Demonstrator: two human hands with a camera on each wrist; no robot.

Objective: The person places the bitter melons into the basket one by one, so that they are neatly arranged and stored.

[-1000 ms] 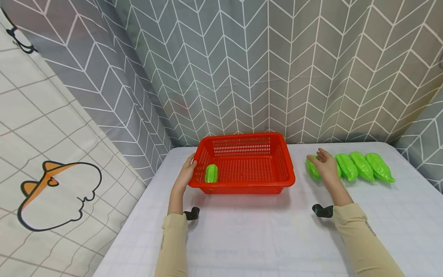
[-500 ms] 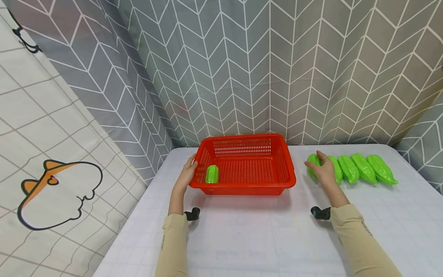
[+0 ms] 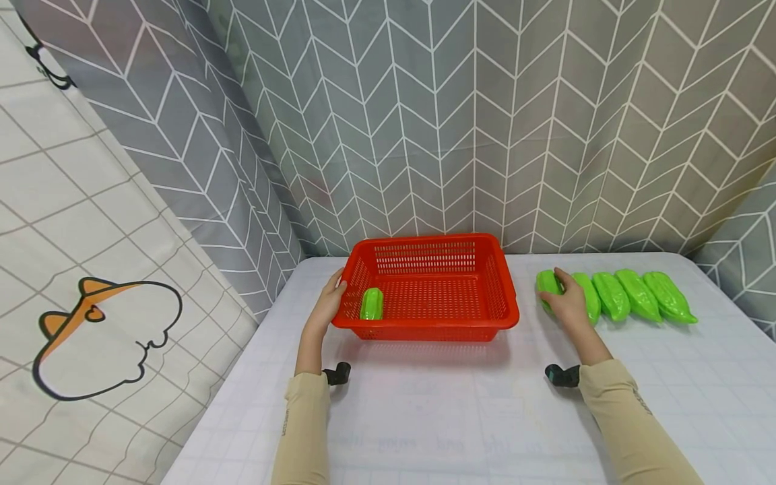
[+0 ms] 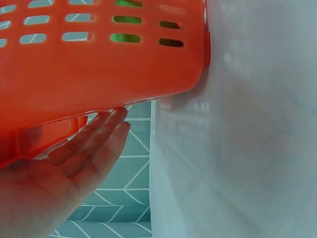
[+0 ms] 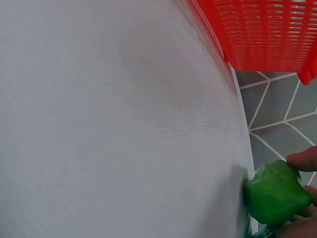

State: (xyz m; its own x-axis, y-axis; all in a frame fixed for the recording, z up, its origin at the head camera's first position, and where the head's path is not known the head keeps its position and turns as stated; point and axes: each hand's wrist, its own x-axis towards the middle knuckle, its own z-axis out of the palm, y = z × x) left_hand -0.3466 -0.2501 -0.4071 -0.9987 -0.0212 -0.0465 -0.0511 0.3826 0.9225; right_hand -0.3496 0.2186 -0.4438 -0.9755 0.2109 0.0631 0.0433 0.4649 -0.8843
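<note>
At the left end of the red plastic basket [image 3: 432, 333], my left hand [image 3: 328, 301] rests against the outside. In the left wrist view its fingers [image 4: 101, 141] lie nearly straight along the basket wall [image 4: 99, 74], by the rim. My right hand [image 3: 568, 298] holds the leftmost of several glossy green ridged vegetables, like bitter melons, on the table. Its thumb and fingers lie on either side of this green vegetable [image 3: 547, 283], whose lobed end shows in the right wrist view. Another green vegetable [image 3: 372, 304] sits inside the basket's left end.
To the right of my right hand, several more green vegetables [image 3: 634, 294] lie side by side on the white table [image 3: 436, 404]. A grey patterned curtain [image 3: 412, 121] hangs behind the table. Black wrist cameras [image 3: 562, 375] stick inward from both sleeves.
My right hand has moved slightly left and lowered, and its thumb and fingers have closed round the leftmost green vegetable. My left hand stays at the basket's left end.
</note>
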